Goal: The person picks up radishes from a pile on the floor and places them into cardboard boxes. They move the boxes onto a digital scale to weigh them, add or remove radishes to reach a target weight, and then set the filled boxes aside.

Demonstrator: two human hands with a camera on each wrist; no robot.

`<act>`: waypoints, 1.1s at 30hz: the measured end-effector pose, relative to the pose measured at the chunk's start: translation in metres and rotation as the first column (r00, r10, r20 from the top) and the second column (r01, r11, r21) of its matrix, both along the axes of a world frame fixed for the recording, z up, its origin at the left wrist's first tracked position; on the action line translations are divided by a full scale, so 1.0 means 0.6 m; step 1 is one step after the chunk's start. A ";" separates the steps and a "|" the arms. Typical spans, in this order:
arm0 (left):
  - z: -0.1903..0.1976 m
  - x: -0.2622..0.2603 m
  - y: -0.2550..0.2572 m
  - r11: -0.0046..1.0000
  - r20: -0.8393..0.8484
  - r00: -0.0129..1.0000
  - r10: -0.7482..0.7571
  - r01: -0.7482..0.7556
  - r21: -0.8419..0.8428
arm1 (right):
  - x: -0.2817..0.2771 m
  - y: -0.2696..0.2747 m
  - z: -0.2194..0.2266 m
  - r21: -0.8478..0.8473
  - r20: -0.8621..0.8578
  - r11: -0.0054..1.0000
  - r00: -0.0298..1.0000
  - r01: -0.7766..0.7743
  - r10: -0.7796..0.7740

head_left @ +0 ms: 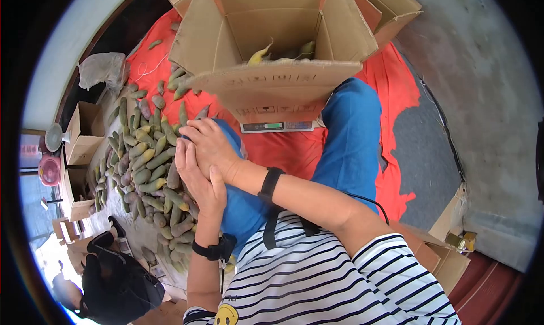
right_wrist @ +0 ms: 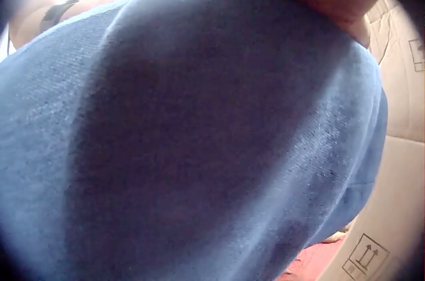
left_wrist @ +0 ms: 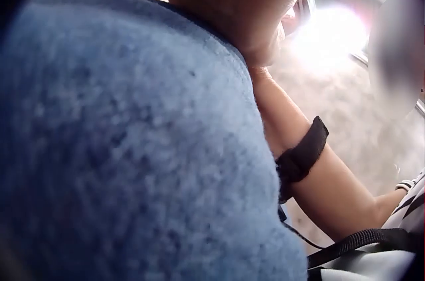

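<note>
My left hand [head_left: 198, 180] and right hand [head_left: 212, 148] rest together on the left knee of the blue trousers [head_left: 241, 203], the right one overlapping the left. Fingers of both lie relaxed, with no object in them. In the wrist views, blue trouser cloth [left_wrist: 139, 141] fills most of the picture. Ahead of the knees, an open cardboard box [head_left: 277, 90] stands on a digital scale [head_left: 275, 126] with a lit green display. Inside it show a yellowish long vegetable [head_left: 259, 55] and a darker one. Beside the left knee spreads a heap of long green, brown and purplish vegetables [head_left: 150, 158].
A red sheet [head_left: 399, 104] covers the floor under the box. More cartons [head_left: 85, 135] stand at the left, and another carton [head_left: 447, 262] lies at lower right. A person in black [head_left: 122, 288] is at lower left. A grey wall [head_left: 481, 70] rises on the right.
</note>
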State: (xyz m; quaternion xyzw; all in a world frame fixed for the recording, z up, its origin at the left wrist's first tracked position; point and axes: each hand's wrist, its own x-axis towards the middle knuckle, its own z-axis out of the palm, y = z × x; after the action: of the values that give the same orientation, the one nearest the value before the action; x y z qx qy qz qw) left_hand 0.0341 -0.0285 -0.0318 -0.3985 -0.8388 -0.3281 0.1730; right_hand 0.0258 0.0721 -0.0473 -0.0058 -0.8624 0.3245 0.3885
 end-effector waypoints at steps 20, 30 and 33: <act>-0.001 -0.006 0.010 1.000 -0.024 0.999 -0.021 0.021 0.004 | -0.003 0.014 0.000 0.044 0.088 0.999 0.996 0.024 -0.028; -0.002 -0.004 0.016 1.000 -0.016 1.000 -0.019 0.019 -0.007 | 0.003 0.021 0.004 0.009 0.072 1.000 0.997 0.025 -0.026; -0.001 -0.001 0.017 1.000 -0.003 1.000 -0.022 0.022 0.004 | 0.007 0.024 0.005 0.014 0.071 1.000 0.997 0.026 -0.027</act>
State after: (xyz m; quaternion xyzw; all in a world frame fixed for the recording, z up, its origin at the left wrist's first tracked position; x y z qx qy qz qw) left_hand 0.0337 -0.0182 -0.0324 -0.4079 -0.8335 -0.3311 0.1713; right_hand 0.0298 0.0866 -0.0445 -0.0264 -0.8776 0.3133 0.3619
